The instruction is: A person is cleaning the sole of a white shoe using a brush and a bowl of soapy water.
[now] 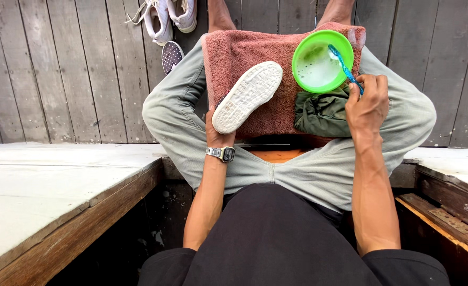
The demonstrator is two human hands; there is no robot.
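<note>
A white-soled shoe (247, 96) lies sole-up across a reddish-pink towel (244, 53) spread over the person's lap. The left hand (216, 132) grips it at the heel end, the fingers curled around the underside and mostly hidden by the shoe. Just to the right on the towel sits a green bowl (322, 61) holding pale, foamy water. A blue toothbrush (344, 68) reaches into the bowl, its bristle end against the foam; the right hand (368, 103) holds its handle, fingers clenched tightly around it at the bowl's lower right rim. A crumpled dark green cloth (321, 114) lies on the towel below the bowl, touching the right hand. The left wrist wears a metal wristwatch (222, 153). On the grey plank floor (59, 69) beyond the knees lie a pair of white sneakers (168, 16) and a dotted shoe (171, 55).
</note>
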